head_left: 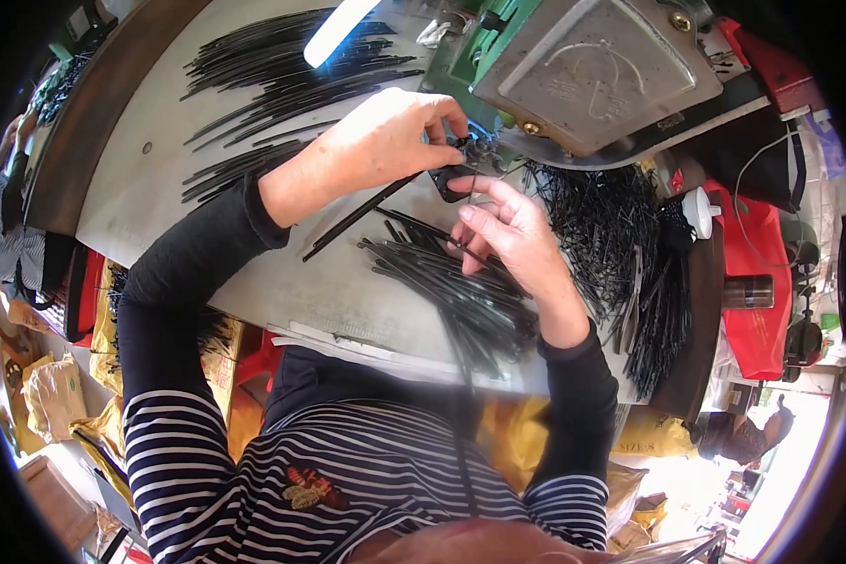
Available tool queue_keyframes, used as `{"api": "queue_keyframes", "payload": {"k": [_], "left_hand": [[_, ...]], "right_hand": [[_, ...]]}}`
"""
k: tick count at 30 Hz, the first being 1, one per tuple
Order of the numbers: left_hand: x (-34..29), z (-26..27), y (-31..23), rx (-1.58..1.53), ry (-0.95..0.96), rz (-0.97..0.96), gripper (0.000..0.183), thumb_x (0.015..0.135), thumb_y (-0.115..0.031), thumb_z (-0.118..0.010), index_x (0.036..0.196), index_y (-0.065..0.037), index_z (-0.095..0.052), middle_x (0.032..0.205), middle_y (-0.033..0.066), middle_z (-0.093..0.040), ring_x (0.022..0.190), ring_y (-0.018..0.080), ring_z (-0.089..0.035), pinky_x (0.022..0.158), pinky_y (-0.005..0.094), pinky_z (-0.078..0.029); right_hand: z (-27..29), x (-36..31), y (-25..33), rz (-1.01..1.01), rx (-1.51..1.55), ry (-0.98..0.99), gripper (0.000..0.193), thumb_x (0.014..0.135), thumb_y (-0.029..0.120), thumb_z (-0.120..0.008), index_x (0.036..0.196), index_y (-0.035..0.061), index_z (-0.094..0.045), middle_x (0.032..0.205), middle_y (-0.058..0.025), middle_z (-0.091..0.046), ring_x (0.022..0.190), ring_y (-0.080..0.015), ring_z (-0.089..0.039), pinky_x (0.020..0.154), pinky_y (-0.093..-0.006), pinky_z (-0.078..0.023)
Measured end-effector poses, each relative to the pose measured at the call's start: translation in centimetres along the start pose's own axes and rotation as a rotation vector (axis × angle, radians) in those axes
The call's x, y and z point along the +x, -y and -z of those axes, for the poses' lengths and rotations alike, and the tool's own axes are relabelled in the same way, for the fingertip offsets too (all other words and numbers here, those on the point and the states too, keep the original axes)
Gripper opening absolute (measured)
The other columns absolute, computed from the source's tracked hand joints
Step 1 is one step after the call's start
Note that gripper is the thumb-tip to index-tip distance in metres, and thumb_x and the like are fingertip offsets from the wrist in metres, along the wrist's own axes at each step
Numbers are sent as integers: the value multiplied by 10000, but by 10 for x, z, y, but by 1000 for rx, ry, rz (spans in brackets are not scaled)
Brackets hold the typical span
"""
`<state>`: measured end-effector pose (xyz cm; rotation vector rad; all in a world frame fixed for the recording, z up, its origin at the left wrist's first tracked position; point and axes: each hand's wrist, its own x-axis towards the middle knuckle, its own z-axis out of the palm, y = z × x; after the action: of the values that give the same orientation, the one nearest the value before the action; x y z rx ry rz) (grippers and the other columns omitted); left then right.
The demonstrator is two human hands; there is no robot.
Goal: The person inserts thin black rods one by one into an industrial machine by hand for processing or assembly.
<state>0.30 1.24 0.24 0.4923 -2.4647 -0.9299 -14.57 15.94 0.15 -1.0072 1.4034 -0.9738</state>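
While apparently feeding slim black strips [362, 216] into the green-and-grey metal machine [602, 75], seemingly pinching these with left hand [371, 141]; cannot tell hold of half-curled right hand [506, 228]; next, probably align carefully.

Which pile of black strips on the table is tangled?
Right-side pile, beside the grey-green machine: its strips criss-cross; the left-side pile and the bunch by the right hand lie roughly parallel.
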Motion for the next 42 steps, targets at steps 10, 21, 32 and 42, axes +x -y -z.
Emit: {"api": "queue_keyframes", "payload": {"k": [10,21,32,42], "left_hand": [[5,-6,-4,-174,13,120,326,738,-218,-682,957,10,-604,756,128,-654,679,225,-630,637,302,-480],[8,-11,-7,-221,-2,111,352,746,-175,-707,1027,3,-592,752,43,-617,553,74,-537,509,222,-428],[8,-12,-3,-198,-15,66,366,760,-189,-699,1026,33,-582,731,46,-611,516,79,-527,475,221,-419],[10,-6,2,-589,259,331,341,860,-332,-614,820,4,-653,541,13,-541,394,63,-476,360,190,-351]], "right_hand": [[2,2,0,12,21,-16,306,905,148,-519,1172,3,-489,739,-85,-590,481,-122,-568,458,-205,-436],[6,4,0,76,69,-79,291,896,133,-534,1141,-19,-497,721,-93,-596,475,-129,-566,478,-213,-446],[5,4,1,46,33,-80,294,898,122,-528,1150,-24,-494,723,-89,-592,484,-128,-568,456,-214,-439],[4,5,0,39,157,-36,338,903,189,-519,1157,-32,-490,777,-110,-595,501,-129,-567,455,-202,-441]]}}
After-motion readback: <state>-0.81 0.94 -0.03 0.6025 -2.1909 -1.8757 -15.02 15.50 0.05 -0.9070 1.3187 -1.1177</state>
